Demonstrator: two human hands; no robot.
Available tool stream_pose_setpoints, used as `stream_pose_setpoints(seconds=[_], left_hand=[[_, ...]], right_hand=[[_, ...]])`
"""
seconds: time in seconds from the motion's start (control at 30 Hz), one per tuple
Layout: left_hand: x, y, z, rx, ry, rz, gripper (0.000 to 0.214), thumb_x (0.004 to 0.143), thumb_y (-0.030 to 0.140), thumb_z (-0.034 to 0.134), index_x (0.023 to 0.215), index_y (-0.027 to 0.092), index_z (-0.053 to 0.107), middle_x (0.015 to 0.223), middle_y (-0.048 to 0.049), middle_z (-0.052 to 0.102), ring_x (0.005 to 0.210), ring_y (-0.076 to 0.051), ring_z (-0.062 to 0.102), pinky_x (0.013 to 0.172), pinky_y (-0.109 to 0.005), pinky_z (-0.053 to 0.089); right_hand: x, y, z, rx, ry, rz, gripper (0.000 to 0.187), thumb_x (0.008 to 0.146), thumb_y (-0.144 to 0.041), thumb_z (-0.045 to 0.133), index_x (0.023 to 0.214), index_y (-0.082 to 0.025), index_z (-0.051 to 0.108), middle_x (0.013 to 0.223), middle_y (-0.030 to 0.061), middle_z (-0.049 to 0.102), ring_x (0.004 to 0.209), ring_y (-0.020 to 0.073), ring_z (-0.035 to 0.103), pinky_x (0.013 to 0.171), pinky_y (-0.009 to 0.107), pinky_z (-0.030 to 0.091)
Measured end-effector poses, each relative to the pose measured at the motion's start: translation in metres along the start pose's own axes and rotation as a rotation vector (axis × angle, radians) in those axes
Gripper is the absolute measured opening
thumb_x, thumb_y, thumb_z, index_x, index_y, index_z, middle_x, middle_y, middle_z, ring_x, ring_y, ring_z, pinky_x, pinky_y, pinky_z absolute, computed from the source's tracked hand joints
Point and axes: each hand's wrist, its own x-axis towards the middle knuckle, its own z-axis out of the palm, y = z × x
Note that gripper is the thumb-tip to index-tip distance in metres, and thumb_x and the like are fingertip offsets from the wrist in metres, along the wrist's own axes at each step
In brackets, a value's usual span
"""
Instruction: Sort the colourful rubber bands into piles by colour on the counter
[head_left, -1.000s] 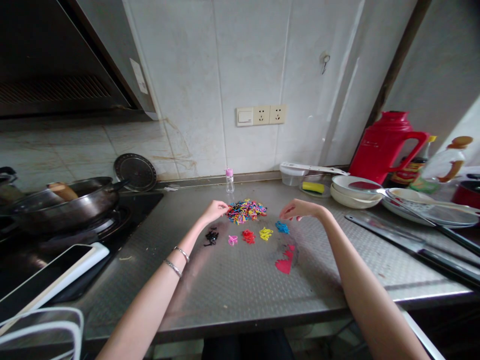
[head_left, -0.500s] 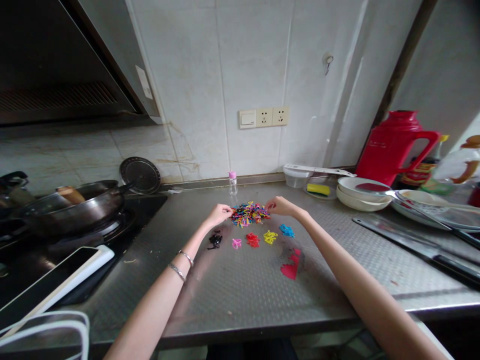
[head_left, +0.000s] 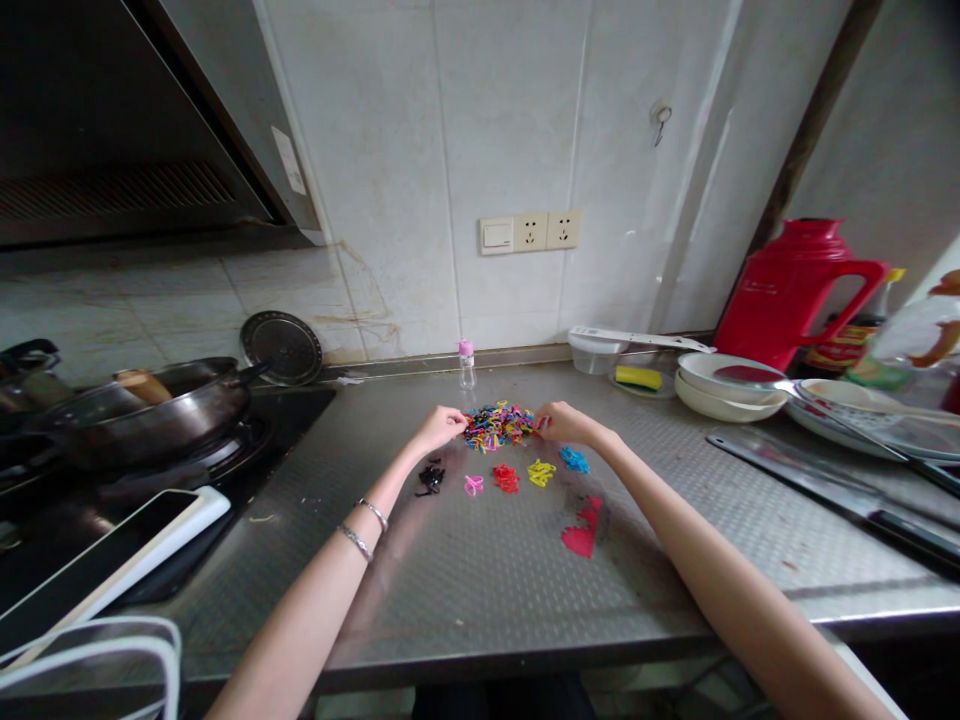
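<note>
Your left hand (head_left: 441, 428) is at the left edge of the pile of mixed coloured bands (head_left: 497, 426), just below the frame's centre; its fingers are drawn narrow, and you cannot tell whether a band is between them. Your right hand (head_left: 564, 424) is at the pile's right edge, fingers curled in; what they hold, if anything, is too small to tell.

Below the pile, from left to right, lie your small groups of black bands (head_left: 430, 478), pink bands (head_left: 473, 485), red bands (head_left: 505, 479), yellow bands (head_left: 540, 473) and blue bands (head_left: 574, 460), all directly on the metal counter (head_left: 450, 580).

Just above the pile, your clear bottle (head_left: 467, 372) stands upright with its pink cap on. Right of centre, a clear tub (head_left: 592, 358) has a long white strip (head_left: 645, 339) lying across its top. Next to it, a shallow clear dish (head_left: 660, 393) holds a yellow-and-green sponge (head_left: 637, 378).

At the right of the frame you have stacked pale bowls (head_left: 720, 405), a long-handled utensil (head_left: 787, 388) lying over them, and a red flask (head_left: 784, 300) standing upright behind. At the left, your metal pan (head_left: 187, 418) has a wooden piece (head_left: 142, 385) resting in it; the rest of its dark inside is unclear.
</note>
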Motion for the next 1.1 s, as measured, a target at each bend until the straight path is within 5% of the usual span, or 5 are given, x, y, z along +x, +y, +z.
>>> stream_pose_setpoints(seconds=[0.33,0.67,0.97,1.1], left_hand=[[-0.002,0.004,-0.007,0.025,0.018,0.016,0.026,0.07,0.029,0.055,0.076,0.006,0.065,0.05,-0.0008,0.054,0.044,-0.008,0.043,0.045,-0.019,0.031],[-0.007,0.009,-0.019,0.034,-0.02,-0.083,0.027,0.071,0.031,0.056,0.082,0.008,0.064,0.046,0.0016,0.05,0.04,-0.007,0.039,0.038,-0.017,0.025],[-0.003,-0.002,-0.007,0.052,-0.049,0.002,0.023,0.065,0.029,0.058,0.074,0.009,0.067,0.062,-0.0043,0.062,0.052,-0.01,0.05,0.048,-0.02,0.034],[-0.006,0.005,-0.004,0.065,-0.24,0.091,0.02,0.06,0.026,0.061,0.071,0.01,0.068,0.064,-0.0034,0.063,0.056,-0.01,0.051,0.053,-0.02,0.036]], right_hand=[[-0.003,-0.003,0.002,0.018,0.051,0.005,0.03,0.061,-0.012,0.049,0.082,-0.019,0.069,0.07,0.0013,0.067,0.061,0.0104,0.056,0.052,0.015,0.036],[-0.013,-0.022,-0.029,0.281,0.13,-0.088,0.027,0.063,-0.014,0.051,0.084,-0.013,0.066,0.069,0.0021,0.066,0.064,0.012,0.058,0.057,0.018,0.042],[-0.022,-0.076,-0.021,0.504,-0.214,-0.275,0.022,0.062,-0.016,0.055,0.082,-0.013,0.065,0.067,-0.0001,0.063,0.062,0.011,0.056,0.056,0.019,0.043],[-0.024,-0.086,-0.011,0.504,-0.331,-0.345,0.023,0.061,-0.011,0.052,0.079,-0.013,0.066,0.066,-0.0002,0.063,0.061,0.0101,0.056,0.055,0.018,0.042]])
